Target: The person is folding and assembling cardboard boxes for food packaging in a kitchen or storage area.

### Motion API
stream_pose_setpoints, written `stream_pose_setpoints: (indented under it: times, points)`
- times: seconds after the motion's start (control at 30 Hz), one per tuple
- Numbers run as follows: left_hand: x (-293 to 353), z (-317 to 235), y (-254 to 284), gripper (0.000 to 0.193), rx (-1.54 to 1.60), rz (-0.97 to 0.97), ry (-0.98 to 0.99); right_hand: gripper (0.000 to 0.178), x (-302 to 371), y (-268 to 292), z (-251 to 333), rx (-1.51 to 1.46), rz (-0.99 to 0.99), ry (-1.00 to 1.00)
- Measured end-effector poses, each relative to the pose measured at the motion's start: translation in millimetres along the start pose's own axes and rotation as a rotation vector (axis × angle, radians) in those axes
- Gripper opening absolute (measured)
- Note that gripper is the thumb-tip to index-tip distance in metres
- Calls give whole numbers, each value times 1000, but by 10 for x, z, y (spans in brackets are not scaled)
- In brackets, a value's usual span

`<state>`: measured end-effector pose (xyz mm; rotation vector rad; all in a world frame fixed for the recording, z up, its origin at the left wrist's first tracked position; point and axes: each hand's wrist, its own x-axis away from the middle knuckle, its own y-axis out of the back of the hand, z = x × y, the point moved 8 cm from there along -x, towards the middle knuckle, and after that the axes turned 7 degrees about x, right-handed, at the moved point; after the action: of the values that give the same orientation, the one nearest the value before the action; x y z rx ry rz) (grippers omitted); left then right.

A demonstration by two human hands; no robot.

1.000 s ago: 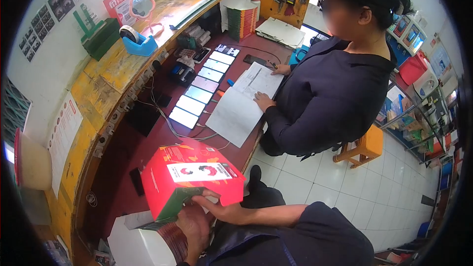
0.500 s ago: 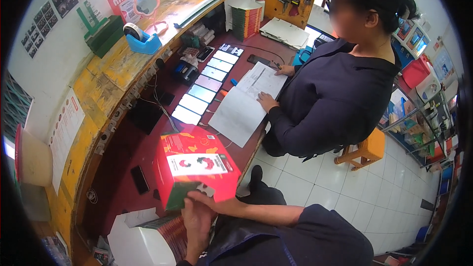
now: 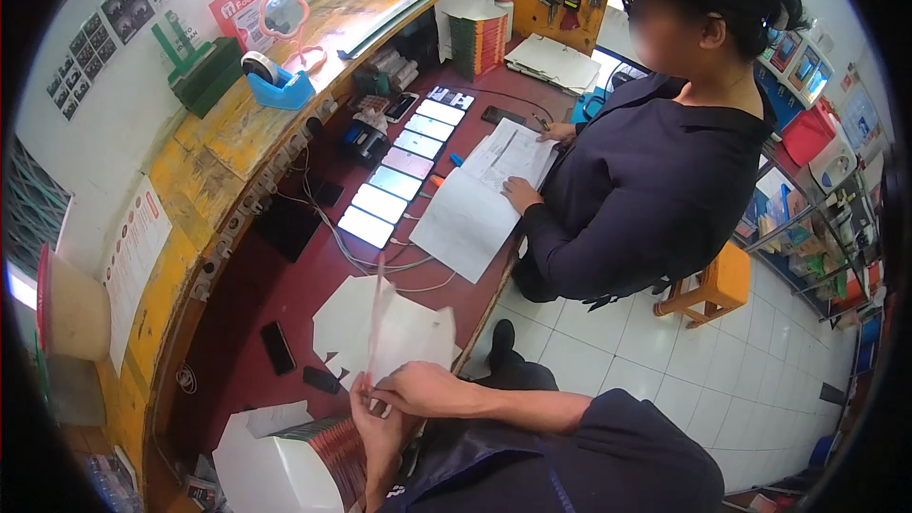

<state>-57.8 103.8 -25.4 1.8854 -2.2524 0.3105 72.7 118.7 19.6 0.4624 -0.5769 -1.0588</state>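
Note:
A cardboard carton blank (image 3: 415,328) is in my hands, its plain whitish inner faces showing and one panel seen nearly edge-on. My left hand (image 3: 378,432) pinches its lower edge from below. Over the same edge my right hand (image 3: 426,389) is closed, the arm reaching in from the right; its fingertips are partly hidden. Just left of my left hand stands a stack of flat cartons (image 3: 337,456) with red and green edges, a white sheet of card around it. A black phone (image 3: 277,349) and a small dark object (image 3: 321,380) lie nearby on the red desk.
Across the desk runs a row of lit phones (image 3: 366,227) with white cables. To the right a co-worker (image 3: 646,180) holds a pen over an open ledger (image 3: 465,223). A raised yellow wooden counter (image 3: 180,228) borders the left; an orange stool (image 3: 708,285) stands on the tiles.
The carton's printed red outside faced up before; now its whitish inside shows and it is spread differently. My right hand has shifted slightly, closing at the lower edge beside my left.

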Motion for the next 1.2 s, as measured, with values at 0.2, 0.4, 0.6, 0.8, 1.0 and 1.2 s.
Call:
stream_pose_setpoints:
  times: [0.2, 0.4, 0.6, 0.8, 1.0, 1.2]
  points:
    - [127, -89, 57, 76, 488, -223, 123, 61, 367, 791, 25, 451, -855, -57]
    - [-68, -389, 156, 67, 553, 27, -142, 79, 400, 590, -1042, -848, -931, -283]
    - [-369, -221, 288, 64, 497, -183, -94, 58, 547, 422, -788, -1385, -497, -399]
    - [-283, -524, -238, 63, 415, -204, -200, 65, 690, 806, -240, -333, -786, -46]
    - [-491, -810, -451, 24, 738, 175, -154, 58, 738, 576, -91, -560, -580, 141]
    - [-424, -740, -412, 33, 702, 91, -212, 51, 771, 632, -527, -894, -805, -25]
